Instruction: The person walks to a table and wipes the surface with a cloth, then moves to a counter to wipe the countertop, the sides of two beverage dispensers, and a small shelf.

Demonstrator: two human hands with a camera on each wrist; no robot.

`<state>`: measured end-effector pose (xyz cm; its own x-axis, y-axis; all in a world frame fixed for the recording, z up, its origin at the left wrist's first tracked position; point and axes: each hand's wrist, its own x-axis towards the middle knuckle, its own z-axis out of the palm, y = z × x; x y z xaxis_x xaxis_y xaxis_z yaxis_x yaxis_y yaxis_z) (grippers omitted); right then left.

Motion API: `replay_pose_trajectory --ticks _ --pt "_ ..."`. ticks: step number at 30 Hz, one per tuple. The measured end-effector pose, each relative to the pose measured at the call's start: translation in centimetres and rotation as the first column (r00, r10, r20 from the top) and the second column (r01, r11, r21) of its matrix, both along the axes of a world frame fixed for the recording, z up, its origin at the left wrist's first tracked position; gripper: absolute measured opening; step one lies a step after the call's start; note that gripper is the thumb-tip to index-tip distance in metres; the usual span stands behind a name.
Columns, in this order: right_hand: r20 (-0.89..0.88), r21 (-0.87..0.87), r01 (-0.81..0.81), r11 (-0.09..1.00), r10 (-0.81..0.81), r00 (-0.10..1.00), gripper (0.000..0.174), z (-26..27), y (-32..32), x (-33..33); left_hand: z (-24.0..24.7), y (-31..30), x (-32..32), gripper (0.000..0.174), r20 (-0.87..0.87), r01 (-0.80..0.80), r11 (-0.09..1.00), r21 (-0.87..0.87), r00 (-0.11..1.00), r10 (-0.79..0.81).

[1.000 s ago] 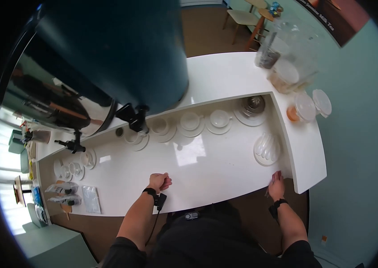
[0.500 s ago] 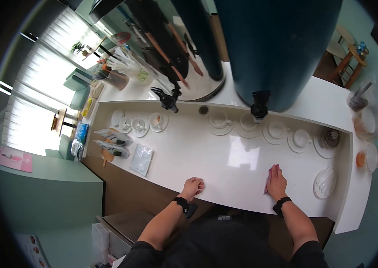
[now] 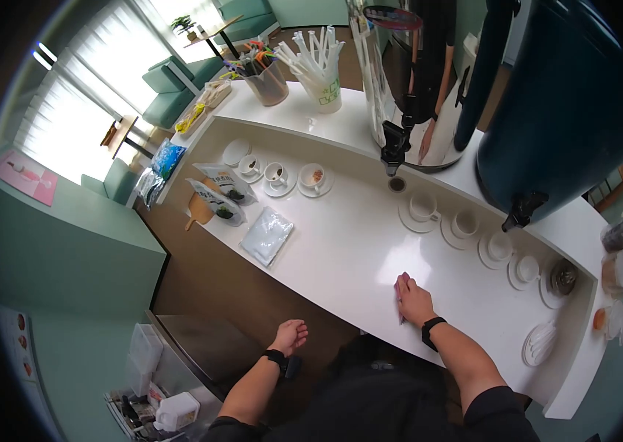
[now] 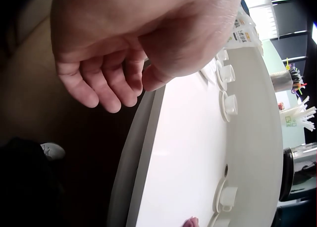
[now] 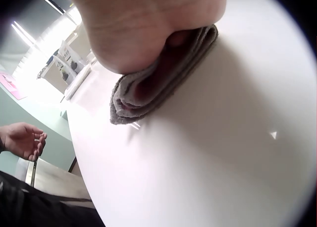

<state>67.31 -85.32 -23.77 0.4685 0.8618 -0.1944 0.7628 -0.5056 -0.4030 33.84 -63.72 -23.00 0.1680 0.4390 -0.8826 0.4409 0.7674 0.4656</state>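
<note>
My right hand (image 3: 414, 303) grips a folded cloth (image 5: 167, 84) against the white counter (image 3: 333, 272), near its front edge. The cloth looks greyish with a reddish inner fold in the right wrist view, and pinkish from above. Part of it is hidden under the palm. Off the front edge, over the floor, my left hand (image 3: 290, 337) hangs with loosely bent fingers (image 4: 111, 100) and nothing in it.
White cups on saucers, such as one cup (image 3: 423, 207), line the counter's back wall. A shell-shaped white dish (image 3: 540, 344) stands at the right end. Toward the left lie a clear flat packet (image 3: 267, 235) and pouches (image 3: 215, 200). Tall dispensers with black taps (image 3: 523, 211) overhang the back.
The head view has swung left. My right hand has moved with the cloth from the counter's right end leftward along the front. My left hand has come off the counter's edge.
</note>
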Motion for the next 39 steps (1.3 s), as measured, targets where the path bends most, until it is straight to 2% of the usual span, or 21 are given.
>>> replay_pose_trajectory --ticks 10,17,25,26,31,34,35,38,39 --pt "0.030 0.076 -0.045 0.996 0.043 0.999 0.068 -1.3 -9.7 0.2 2.7 -6.1 -2.2 0.011 -0.011 -0.152 0.988 0.027 0.988 0.152" --pt "-0.007 0.034 0.029 0.999 -0.029 1.000 0.065 -0.6 -16.2 0.5 2.2 -9.6 -4.0 0.011 -0.021 -0.212 0.977 0.009 0.977 0.212" --pt "0.008 0.024 0.092 0.995 -0.093 0.996 0.056 -0.7 -20.0 -0.4 1.1 -10.1 -7.8 0.013 0.037 -0.323 0.946 -0.025 0.945 0.324" --pt "0.033 0.029 0.090 0.996 -0.090 0.995 0.061 -1.1 -20.0 -0.5 1.1 -9.7 -8.6 0.014 0.050 -0.332 0.943 -0.031 0.941 0.334" --pt "0.162 -0.002 0.160 0.987 -0.158 0.974 0.062 -1.6 -17.3 -1.9 0.4 -6.7 -13.8 0.015 0.074 -0.413 0.910 -0.046 0.907 0.415" --pt "0.141 -0.044 0.124 0.991 -0.117 0.983 0.062 -1.6 -12.6 -2.9 0.1 -4.4 -16.9 0.015 0.101 -0.479 0.876 -0.059 0.870 0.483" --pt "0.199 0.035 0.061 0.998 -0.067 0.978 0.060 -2.5 -10.4 -3.1 -0.1 -3.7 -18.0 0.014 0.108 -0.505 0.860 -0.070 0.853 0.510" --pt "0.214 0.024 0.057 0.998 -0.061 0.975 0.059 -2.7 -1.9 -4.5 0.4 -1.5 -19.8 0.014 0.096 -0.524 0.849 -0.067 0.844 0.528" --pt "0.221 0.072 0.020 0.997 -0.036 0.975 0.057 -2.4 0.9 -4.8 1.0 -0.9 -20.0 0.013 0.104 -0.528 0.847 -0.061 0.841 0.531"
